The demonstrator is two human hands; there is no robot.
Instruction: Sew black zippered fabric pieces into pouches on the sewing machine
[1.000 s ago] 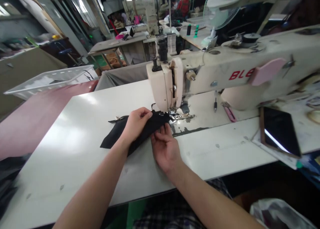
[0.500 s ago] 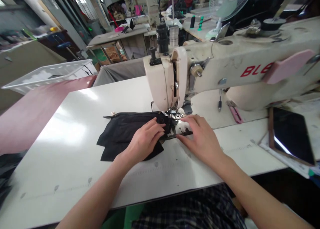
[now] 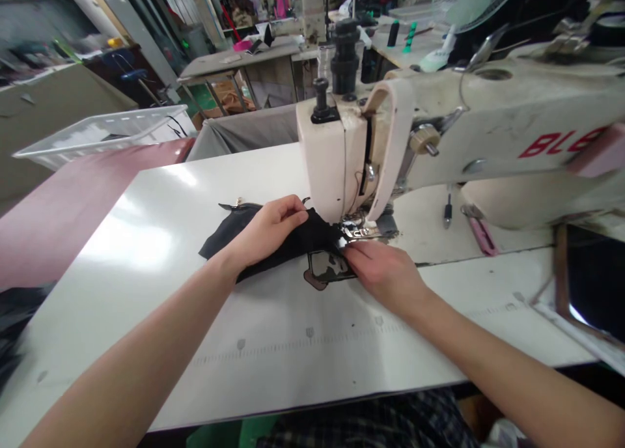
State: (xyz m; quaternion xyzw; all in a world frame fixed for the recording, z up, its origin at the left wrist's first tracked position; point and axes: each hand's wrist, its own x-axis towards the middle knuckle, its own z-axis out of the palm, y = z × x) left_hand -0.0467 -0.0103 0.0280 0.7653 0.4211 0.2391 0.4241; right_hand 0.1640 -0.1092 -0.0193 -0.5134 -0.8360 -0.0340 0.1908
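Note:
Black fabric (image 3: 312,233) lies on the white sewing table, its right end at the presser foot (image 3: 359,232) of the sewing machine (image 3: 327,155). My left hand (image 3: 276,226) rests over its upper edge, thumb and fingers pinching the cloth left of the needle area. Close in front of the foot, my right hand (image 3: 383,269) has its fingers closed at the fabric's right end. A patterned grey-and-black piece (image 3: 329,266) with a brownish tab shows below the cloth, between the hands. A small metal zipper end (image 3: 239,202) sits at the fabric's far left corner.
A pink-handled thread snipper (image 3: 482,234) lies under the machine arm. On the right is a dark tablet (image 3: 593,285). Beyond the table's left edge stand a white plastic basket (image 3: 97,132) and a pink covered surface (image 3: 88,200). A fan stands behind the machine.
My left hand has moved up and left onto the fabric's upper edge, and the fabric has turned and bunched. My right fingers have closed in at the foot. The camera view has shifted closer.

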